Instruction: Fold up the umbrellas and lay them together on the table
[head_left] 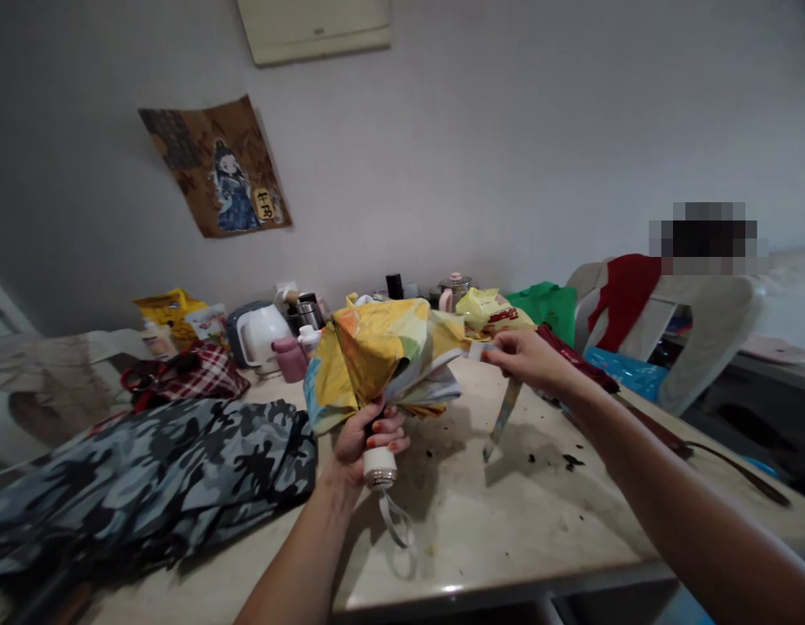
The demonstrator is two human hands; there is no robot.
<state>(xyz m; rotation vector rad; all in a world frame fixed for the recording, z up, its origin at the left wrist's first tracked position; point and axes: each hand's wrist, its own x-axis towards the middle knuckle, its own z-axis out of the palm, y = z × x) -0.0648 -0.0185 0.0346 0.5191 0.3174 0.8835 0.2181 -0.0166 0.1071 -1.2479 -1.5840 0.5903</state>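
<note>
A yellow folding umbrella (376, 343) with pale blue and white patches is held over the table, its canopy loosely folded and puffed out. My left hand (374, 434) is closed round its shaft, just above the white handle (379, 469). From that handle a pale wrist loop (397, 523) dangles. My right hand (529, 356) is closed in a pinch at the canopy's right side, beside a small white piece (480, 350). Below those fingers hangs a narrow patterned strip (503, 418); whether it joins the canopy is hard to see.
A grey camouflage umbrella (155, 477) covers the left of the table (454, 542). Behind it stand a white kettle (262, 334) and a pink bottle (289, 358). Bags, including a green one (544, 304), lie back right. A person sits beyond a chair (721, 321). Dark scraps (571, 460) dot the tabletop.
</note>
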